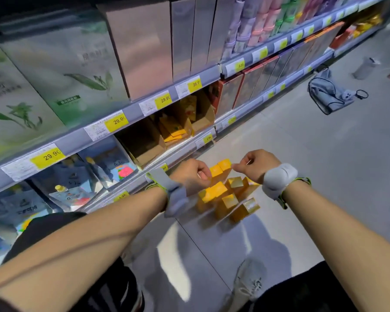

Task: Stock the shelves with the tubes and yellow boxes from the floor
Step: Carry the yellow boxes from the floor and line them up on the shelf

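Observation:
Several yellow boxes (229,200) lie in a loose pile on the grey floor, close to the bottom shelf edge (185,152). Both hands are down at the top of the pile, each wrist wearing a grey band. My left hand (190,175) has its fingers curled round one yellow box (215,171). Beside it, my right hand (254,164) pinches the neighbouring yellow box (225,164) with its fingertips. An open cardboard display carton (144,145) and yellow packets (173,129) stand on the low shelf behind. No tubes show on the floor.
The shelving runs along the left, with yellow price tags (116,121) on its edges. A grey bag (331,93) and a grey bottle (365,68) lie on the floor at the far right. My grey shoe (249,281) is just below the pile.

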Tool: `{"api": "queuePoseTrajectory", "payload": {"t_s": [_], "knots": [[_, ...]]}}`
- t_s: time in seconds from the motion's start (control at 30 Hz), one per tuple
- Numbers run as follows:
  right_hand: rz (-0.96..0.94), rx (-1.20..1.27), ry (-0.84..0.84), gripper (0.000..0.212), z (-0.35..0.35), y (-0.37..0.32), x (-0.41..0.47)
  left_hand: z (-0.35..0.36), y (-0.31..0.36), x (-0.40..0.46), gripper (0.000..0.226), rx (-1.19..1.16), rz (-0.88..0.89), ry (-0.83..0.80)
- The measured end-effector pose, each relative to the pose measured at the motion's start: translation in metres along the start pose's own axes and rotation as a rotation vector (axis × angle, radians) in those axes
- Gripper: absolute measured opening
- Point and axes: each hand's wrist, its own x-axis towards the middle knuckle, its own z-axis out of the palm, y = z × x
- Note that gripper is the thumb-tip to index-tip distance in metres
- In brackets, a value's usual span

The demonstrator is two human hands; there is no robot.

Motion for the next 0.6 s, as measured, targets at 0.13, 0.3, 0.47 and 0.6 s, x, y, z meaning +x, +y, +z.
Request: {"api": "queuePoseTrajectory", "payload": {"t_s": [0.13,0.3,0.47,0.6], "knots": [[0.059,-0.007,-0.091,0.026,0.018,0.02,0.02,0.02,-0.018,0.021,0.014,0.047,-0.075,-0.096],[0.107,-0.096,-0.144,0.034,0.039,0.047,0.038,0.051,-0.039,0.036,0.053,0.164,-0.12,-0.156],[0.182,-0.111,-0.218,0.055,0.06,0.091,0.044,0.074,-0.061,0.05,0.07,0.162,-0.235,-0.19],[0.297,-0.125,-0.267,0.072,0.078,0.131,0.037,0.086,-0.074,0.058,0.078,0.116,-0.325,-0.202]]}}
